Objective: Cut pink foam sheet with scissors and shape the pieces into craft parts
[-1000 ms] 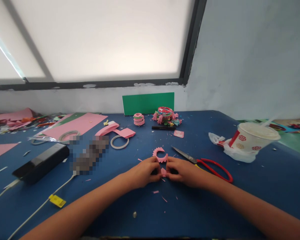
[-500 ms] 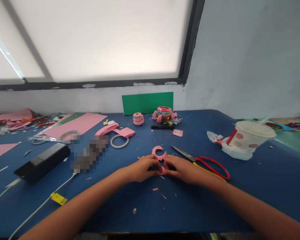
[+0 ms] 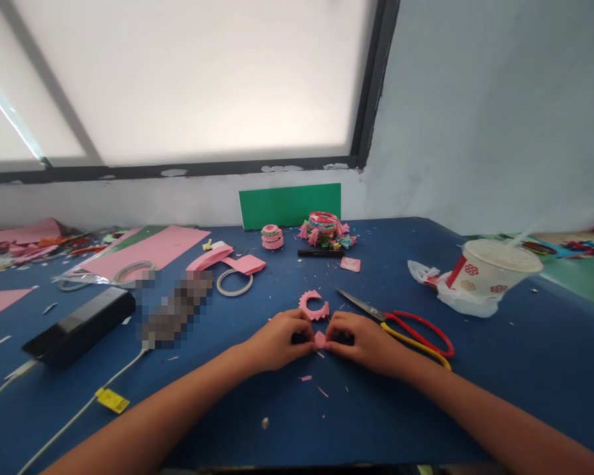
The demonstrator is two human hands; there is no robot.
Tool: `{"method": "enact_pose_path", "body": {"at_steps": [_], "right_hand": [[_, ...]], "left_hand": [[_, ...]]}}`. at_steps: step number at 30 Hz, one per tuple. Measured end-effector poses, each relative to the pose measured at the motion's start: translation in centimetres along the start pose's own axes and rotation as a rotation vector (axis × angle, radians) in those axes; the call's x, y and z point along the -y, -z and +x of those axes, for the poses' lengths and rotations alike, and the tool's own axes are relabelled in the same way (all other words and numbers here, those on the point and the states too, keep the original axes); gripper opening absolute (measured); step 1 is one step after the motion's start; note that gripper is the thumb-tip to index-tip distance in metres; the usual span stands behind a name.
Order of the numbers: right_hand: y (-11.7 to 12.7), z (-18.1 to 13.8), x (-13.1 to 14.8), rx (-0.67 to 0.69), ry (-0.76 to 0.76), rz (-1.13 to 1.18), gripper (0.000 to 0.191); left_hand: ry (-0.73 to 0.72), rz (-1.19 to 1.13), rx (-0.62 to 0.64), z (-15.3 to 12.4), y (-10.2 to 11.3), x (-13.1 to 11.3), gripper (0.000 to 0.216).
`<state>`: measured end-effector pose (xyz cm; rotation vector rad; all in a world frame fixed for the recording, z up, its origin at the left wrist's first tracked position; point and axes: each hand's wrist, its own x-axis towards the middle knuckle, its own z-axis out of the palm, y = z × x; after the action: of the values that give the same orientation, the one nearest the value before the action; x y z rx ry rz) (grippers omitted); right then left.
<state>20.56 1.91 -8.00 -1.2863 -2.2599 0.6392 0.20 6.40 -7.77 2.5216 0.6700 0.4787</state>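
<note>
A small pink paper piece (image 3: 319,339) is pinched between the two hands, low over the table (image 3: 287,422), at the spot where the fingertips meet. It is gripped from its left edge by the left hand (image 3: 277,340) and from its right edge by the right hand (image 3: 361,340). Both hands are closed on it, with the fingers curled under and the knuckles turned upward. Most of the piece is hidden by the fingertips, so its exact shape cannot be told.

Work this fine is probably best done with the pinch kept close to the paper's edges and the pressure matched on both sides, so that the thin piece is neither torn nor creased off line. The heels of the hands seem to rest on the table, which should steady the grip. Both forearms are brought in from the near corners and meet in a shallow V, with the wrists held low and nearly straight.

Just beyond the fingertips a pink toothed arc (image 3: 313,305) lies flat. Red-handled scissors (image 3: 400,323) are laid just beside the right hand, blades pointing toward the arc. Pink scraps (image 3: 307,378) are scattered near the wrists. Farther off to the left a tape ring (image 3: 234,282) can be seen, and well off to the right a lidded paper cup (image 3: 495,267).
</note>
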Motion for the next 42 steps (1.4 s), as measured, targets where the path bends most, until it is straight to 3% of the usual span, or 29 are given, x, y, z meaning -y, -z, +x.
{"method": "enact_pose_path", "body": {"at_steps": [13, 19, 25, 32, 38, 42], "right_hand": [[-0.4, 1.1, -0.6, 0.082, -0.069, -0.065, 0.022], [-0.8, 1.0, -0.2, 0.014, -0.121, -0.09, 0.026], [0.4, 0.2, -0.9, 0.074, -0.046, 0.025, 0.007], [0.9, -0.8, -0.5, 0.082, 0.157, 0.09, 0.02], [0.8, -0.5, 0.0, 0.034, 0.086, 0.081, 0.012], [0.5, -0.4, 0.2, 0.029, 0.013, 0.107, 0.01]], "left_hand": [[0.169, 0.123, 0.018, 0.6, -0.4, -1.2, 0.018], [0.24, 0.096, -0.007, 0.7, -0.4, -0.8, 0.017], [0.058, -0.001, 0.063, 0.1, 0.6, 0.4, 0.012], [-0.138, 0.07, 0.08, -0.6, 1.0, -0.1, 0.016], [-0.2, 0.284, 0.073, -0.8, 0.9, -1.0, 0.02], [-0.114, 0.201, 0.027, -0.7, 0.1, -1.0, 0.015]]}}
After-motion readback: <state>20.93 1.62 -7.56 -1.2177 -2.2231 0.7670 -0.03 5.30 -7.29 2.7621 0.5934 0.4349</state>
